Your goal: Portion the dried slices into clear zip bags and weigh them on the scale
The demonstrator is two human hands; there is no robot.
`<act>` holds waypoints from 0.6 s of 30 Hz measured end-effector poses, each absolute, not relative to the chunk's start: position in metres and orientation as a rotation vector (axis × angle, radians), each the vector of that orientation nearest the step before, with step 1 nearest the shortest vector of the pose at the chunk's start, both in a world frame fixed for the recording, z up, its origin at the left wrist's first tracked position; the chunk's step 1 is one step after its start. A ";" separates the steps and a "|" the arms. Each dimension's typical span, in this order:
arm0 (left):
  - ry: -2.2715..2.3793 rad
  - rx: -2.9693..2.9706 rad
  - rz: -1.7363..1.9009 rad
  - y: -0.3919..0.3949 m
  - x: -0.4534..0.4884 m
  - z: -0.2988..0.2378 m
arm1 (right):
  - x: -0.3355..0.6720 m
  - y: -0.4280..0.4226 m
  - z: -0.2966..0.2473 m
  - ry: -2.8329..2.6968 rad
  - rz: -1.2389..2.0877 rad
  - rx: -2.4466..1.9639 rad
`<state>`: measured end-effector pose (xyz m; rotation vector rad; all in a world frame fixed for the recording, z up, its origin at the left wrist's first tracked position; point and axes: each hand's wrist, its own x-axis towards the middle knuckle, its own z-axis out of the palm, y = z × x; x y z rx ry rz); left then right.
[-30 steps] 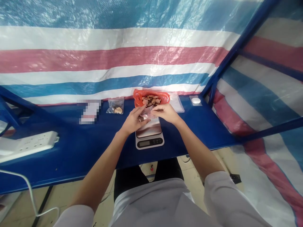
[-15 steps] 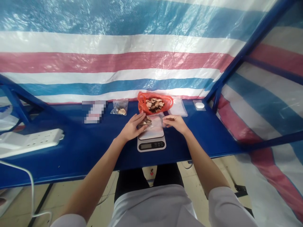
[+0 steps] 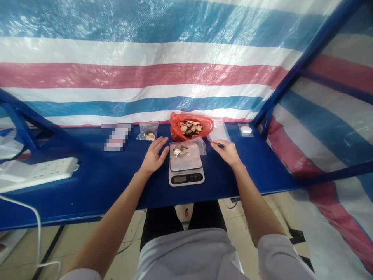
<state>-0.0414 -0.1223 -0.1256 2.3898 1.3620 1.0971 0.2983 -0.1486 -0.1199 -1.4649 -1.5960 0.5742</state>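
Observation:
A white kitchen scale (image 3: 186, 178) stands at the middle of the table. On its platform lies a clear plastic bag (image 3: 192, 151) holding several dried slices (image 3: 181, 150), its loose end hanging past the right edge. My left hand (image 3: 155, 155) is open just left of the scale, fingers stretched forward and apart from the bag. To the right of the scale, my right hand (image 3: 226, 151) is closed in a pinch; what it holds, if anything, I cannot make out. Behind the scale, a red plastic bag (image 3: 176, 130) stands open, full of pale and dark dried slices (image 3: 191, 128).
Flat clear bags (image 3: 218, 131) lie behind my right hand. A small bag with slices (image 3: 148, 132) is at the back left, near a blurred paper (image 3: 118, 137). A white round item (image 3: 246, 130) lies back right; a power strip (image 3: 43, 173) sits left on the blue table (image 3: 110, 186).
Both hands have let go of the clear bag on the scale. My left hand has moved left and opened; my right hand has moved right, its fingers still closed.

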 end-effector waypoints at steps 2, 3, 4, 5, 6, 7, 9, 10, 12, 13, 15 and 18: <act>1.450 2.433 1.047 -0.118 -0.048 -0.132 | 0.297 -0.153 -0.122 -1.764 0.290 -1.574; 1.492 2.458 1.000 -0.116 -0.051 -0.135 | 0.295 -0.155 -0.124 -1.836 0.174 -1.605; 1.530 2.483 0.942 -0.114 -0.053 -0.137 | 0.293 -0.157 -0.126 -1.895 0.075 -1.614; 1.567 2.503 0.880 -0.113 -0.054 -0.138 | 0.290 -0.158 -0.128 -1.937 -0.007 -1.606; 1.600 2.522 0.817 -0.114 -0.054 -0.138 | 0.288 -0.159 -0.130 -1.966 -0.074 -1.594; 1.627 2.539 0.755 -0.114 -0.055 -0.138 | 0.286 -0.159 -0.133 -1.987 -0.125 -1.585; 1.666 2.571 0.635 -0.118 -0.054 -0.137 | 0.284 -0.159 -0.139 -2.025 -0.187 -1.593; 1.683 2.581 0.578 -0.120 -0.053 -0.137 | 0.284 -0.158 -0.142 -2.041 -0.199 -1.610; 1.717 2.585 0.477 -0.123 -0.053 -0.135 | 0.285 -0.157 -0.148 -2.068 -0.195 -1.659; 1.735 2.582 0.436 -0.124 -0.052 -0.135 | 0.285 -0.157 -0.150 -2.081 -0.183 -1.682; 1.762 2.575 0.378 -0.126 -0.051 -0.134 | 0.285 -0.156 -0.153 -2.112 -0.150 -1.712; 1.788 2.565 0.304 -0.126 -0.049 -0.132 | 0.285 -0.156 -0.153 -2.159 -0.088 -1.737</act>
